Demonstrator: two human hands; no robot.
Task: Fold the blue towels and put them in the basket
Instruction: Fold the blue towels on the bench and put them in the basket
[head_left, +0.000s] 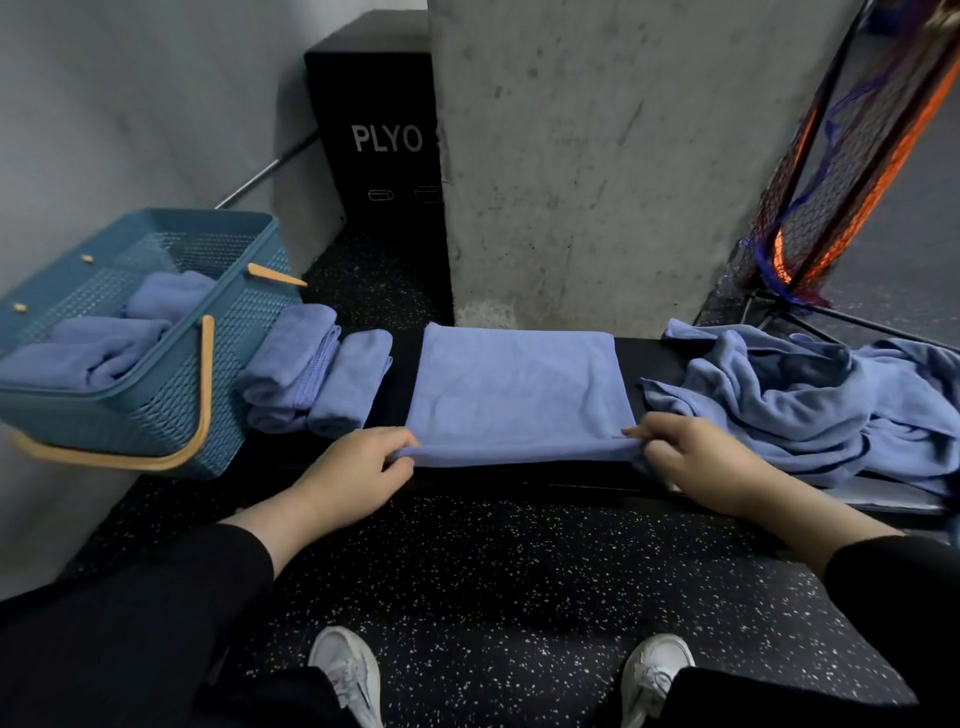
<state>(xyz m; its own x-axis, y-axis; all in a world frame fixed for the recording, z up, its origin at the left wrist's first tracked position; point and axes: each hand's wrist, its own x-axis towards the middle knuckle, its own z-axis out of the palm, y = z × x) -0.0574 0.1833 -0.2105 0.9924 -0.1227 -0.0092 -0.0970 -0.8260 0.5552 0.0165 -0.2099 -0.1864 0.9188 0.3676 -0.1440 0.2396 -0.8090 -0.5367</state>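
On the black bench (654, 358) in front of me lies the flat, half-folded blue microfibre towel (519, 389), its near edge at the bench's front lip. My left hand (358, 467) pinches the near left corner between thumb and curled fingers, and my right hand (691, 457) pinches the near right corner the same way. To fold it well, I judge that I should lift both corners together, keep the edge taut between them, and carry it straight to the far edge so the corners meet squarely, then smooth the crease flat before letting go. If one hand leads, the fold will skew.

To the left, two folded blue towels (317, 374) sit side by side on the bench, just beside the teal plastic woven-pattern basket with wooden handles (171, 395), which already holds several folded towels. To the right, a crumpled heap of unfolded blue towels (810, 400) waits, touching nothing I hold. Much of the task remains, I reckon.
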